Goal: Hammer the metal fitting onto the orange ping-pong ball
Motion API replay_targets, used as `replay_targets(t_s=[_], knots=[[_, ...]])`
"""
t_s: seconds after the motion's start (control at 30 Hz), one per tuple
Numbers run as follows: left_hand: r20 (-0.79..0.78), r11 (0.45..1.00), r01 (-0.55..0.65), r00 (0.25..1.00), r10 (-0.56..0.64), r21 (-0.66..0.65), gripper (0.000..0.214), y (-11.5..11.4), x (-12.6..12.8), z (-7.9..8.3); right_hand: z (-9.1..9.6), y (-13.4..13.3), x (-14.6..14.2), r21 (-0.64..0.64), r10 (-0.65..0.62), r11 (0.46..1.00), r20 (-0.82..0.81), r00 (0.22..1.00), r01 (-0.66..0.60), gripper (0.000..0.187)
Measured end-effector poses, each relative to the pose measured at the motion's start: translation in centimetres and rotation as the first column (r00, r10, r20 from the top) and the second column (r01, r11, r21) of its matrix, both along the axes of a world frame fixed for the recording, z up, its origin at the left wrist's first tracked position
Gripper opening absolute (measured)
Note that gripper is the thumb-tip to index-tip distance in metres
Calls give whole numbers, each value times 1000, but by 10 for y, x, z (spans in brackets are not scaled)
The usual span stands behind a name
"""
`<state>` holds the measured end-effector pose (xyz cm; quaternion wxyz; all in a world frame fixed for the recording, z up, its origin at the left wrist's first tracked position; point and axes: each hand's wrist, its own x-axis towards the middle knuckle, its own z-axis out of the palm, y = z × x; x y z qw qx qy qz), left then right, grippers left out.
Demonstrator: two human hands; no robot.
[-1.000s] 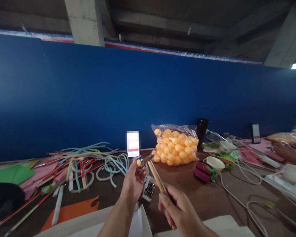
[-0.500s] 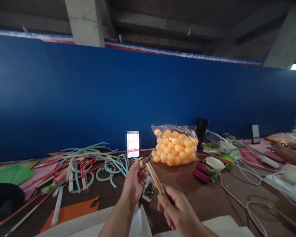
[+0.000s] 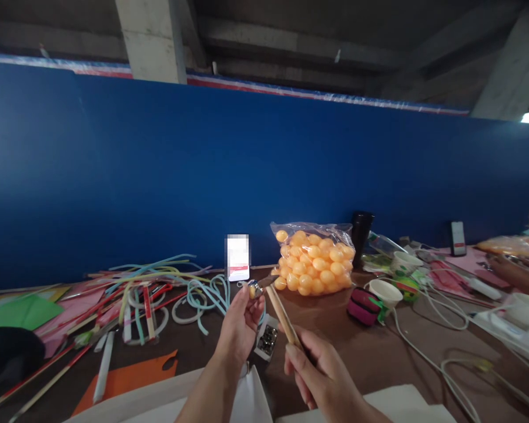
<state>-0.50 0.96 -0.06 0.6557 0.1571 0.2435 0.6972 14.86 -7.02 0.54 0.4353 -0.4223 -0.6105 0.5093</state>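
My left hand (image 3: 239, 324) is raised over the brown table (image 3: 335, 341) and pinches a small metal binder clip (image 3: 255, 288) between thumb and fingers. My right hand (image 3: 324, 376) is closed round the lower end of a thin wooden stick (image 3: 283, 314), which slants up to the left until its tip almost meets the clip. Just behind the clip lies a clear bag of orange balls (image 3: 314, 260). A small box of metal clips (image 3: 267, 341) sits on the table under my hands.
Coloured tubes and sticks (image 3: 158, 288) and paper sheets litter the left. A white card (image 3: 237, 257) leans on the blue wall. Right: a pink pouch (image 3: 362, 305), paper cups (image 3: 384, 292), a black cup (image 3: 361, 234), white cables (image 3: 427, 352), another person's hand (image 3: 518, 273). White paper (image 3: 247, 405) lies nearest me.
The stick's tip has shifted slightly right and up beside the clip. My left hand has turned the clip a little. Both hands stay in about the same place.
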Motion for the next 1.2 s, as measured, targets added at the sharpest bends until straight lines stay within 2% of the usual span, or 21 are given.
replay_targets(t_s=[0.13, 0.27, 0.43, 0.57, 0.7, 0.87, 1.0, 1.2], knots=[[-37, 1000, 8, 999, -8, -13, 14, 0, 0, -2, -1, 2, 1, -21, 34, 999, 40, 999, -33, 50], [-39, 1000, 7, 999, -6, 23, 17, -1, 1, -3, 1, 2, 1, -12, -4, 1000, 6, 1000, 4, 49], [-46, 1000, -24, 999, 24, -3, 15, 1, 1, -5, -1, 3, 1, -26, 47, 999, 49, 998, -46, 48], [-37, 999, -19, 999, 20, 36, 15, 2, 0, -7, -3, 3, 1, -1, 20, 1000, 23, 1000, -20, 46], [-55, 1000, -21, 998, 22, 16, 16, 2, 0, -8, -3, 3, 1, -14, 52, 999, 51, 997, -52, 44], [-43, 1000, -18, 999, 19, 21, 18, 3, 1, -7, -3, 3, 0, -8, 4, 1000, 19, 1000, -4, 45], [-63, 999, -34, 997, 33, -17, 17, 3, 1, -6, -5, 5, 1, -33, 30, 999, 40, 999, -28, 46], [-74, 1000, -27, 997, 27, 0, 21, 3, 2, -6, -5, 5, 2, -30, 22, 999, 30, 999, -22, 47]])
